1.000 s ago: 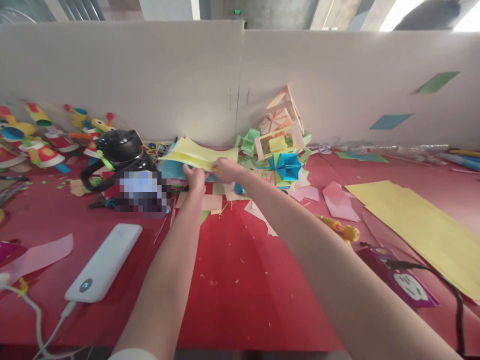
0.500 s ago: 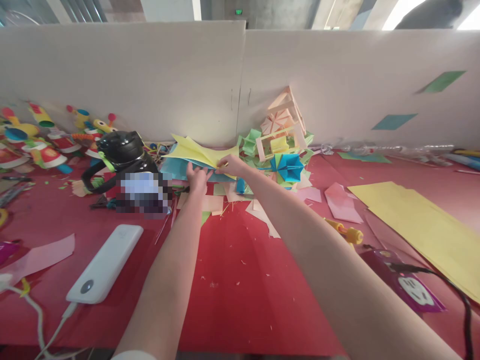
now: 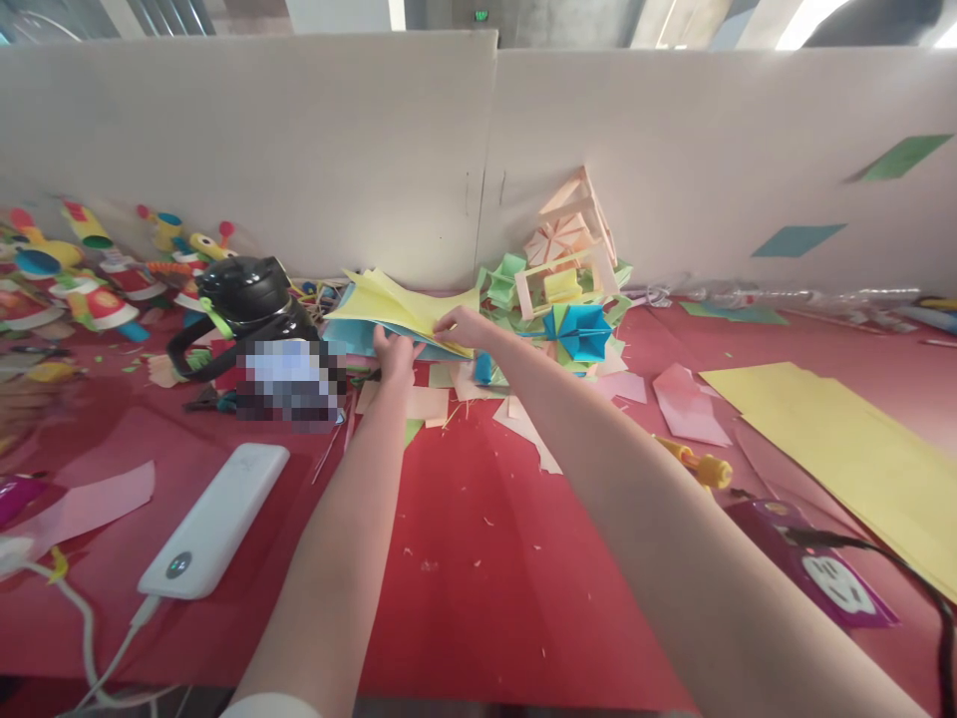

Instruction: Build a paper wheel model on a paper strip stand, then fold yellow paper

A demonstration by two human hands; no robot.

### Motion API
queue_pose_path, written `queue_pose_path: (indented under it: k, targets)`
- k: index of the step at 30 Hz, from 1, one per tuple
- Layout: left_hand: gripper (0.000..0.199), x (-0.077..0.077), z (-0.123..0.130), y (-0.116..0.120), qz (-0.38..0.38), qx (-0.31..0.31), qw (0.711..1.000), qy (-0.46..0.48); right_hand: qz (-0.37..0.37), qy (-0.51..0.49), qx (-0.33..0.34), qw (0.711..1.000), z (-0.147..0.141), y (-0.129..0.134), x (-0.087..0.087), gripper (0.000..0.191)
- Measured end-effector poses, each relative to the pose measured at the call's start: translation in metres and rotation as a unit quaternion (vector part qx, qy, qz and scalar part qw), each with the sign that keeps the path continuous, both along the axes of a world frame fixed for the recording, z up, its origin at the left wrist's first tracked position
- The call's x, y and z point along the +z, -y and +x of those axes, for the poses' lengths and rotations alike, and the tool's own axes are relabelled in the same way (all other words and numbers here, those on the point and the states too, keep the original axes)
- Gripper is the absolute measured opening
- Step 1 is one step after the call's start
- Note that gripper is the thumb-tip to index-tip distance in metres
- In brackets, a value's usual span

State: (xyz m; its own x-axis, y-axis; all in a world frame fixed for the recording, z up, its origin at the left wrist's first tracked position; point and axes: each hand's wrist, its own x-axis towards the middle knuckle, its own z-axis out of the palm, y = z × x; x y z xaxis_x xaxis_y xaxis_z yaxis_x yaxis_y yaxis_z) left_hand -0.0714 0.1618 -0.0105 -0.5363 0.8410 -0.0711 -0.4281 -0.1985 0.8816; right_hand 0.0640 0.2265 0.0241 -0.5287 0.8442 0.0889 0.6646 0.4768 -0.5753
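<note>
At the back of the red table, my right hand [image 3: 465, 327] pinches the front edge of a yellow paper sheet [image 3: 400, 299]. Blue paper sheets [image 3: 351, 336] lie under the yellow one. My left hand [image 3: 396, 359] touches the front of these sheets, fingers apart, some tips hidden by the yellow paper. Immediately right of my right hand is a pile of folded paper pieces: a green one [image 3: 506, 280], a blue fan shape [image 3: 579, 332] and a peach frame [image 3: 598, 214]. Paper scraps [image 3: 428, 404] lie below my hands.
A black bottle [image 3: 246, 294] stands left of the sheets, before several colourful figures [image 3: 97, 299]. A white power bank [image 3: 216, 524] with a cable lies front left. Yellow sheets [image 3: 829, 439] and a purple power strip [image 3: 814, 563] are right. Another person's blurred hand [image 3: 30, 409] is far left.
The other person's hand has come in at the left edge. My right hand still grips the yellow sheet; my left fingers have shifted slightly at the sheets' edge. The view has moved a little.
</note>
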Motion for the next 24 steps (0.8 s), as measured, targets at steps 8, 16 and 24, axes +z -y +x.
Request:
queue_pose_path:
  k: [8,16,24]
  targets:
    - [0.067,0.0,0.0,-0.001,-0.01,0.014,1.0,0.017,-0.008,0.019,0.002,1.0,0.0,-0.002,0.001,0.03]
    - [0.059,0.004,0.001,0.0,-0.029,0.024,0.999,0.021,0.077,0.114,0.012,0.99,-0.01,0.009,0.001,0.029]
    - [0.054,0.0,0.001,-0.004,-0.03,0.02,0.999,0.016,0.105,0.141,-0.036,0.984,-0.019,0.023,0.008,0.026]
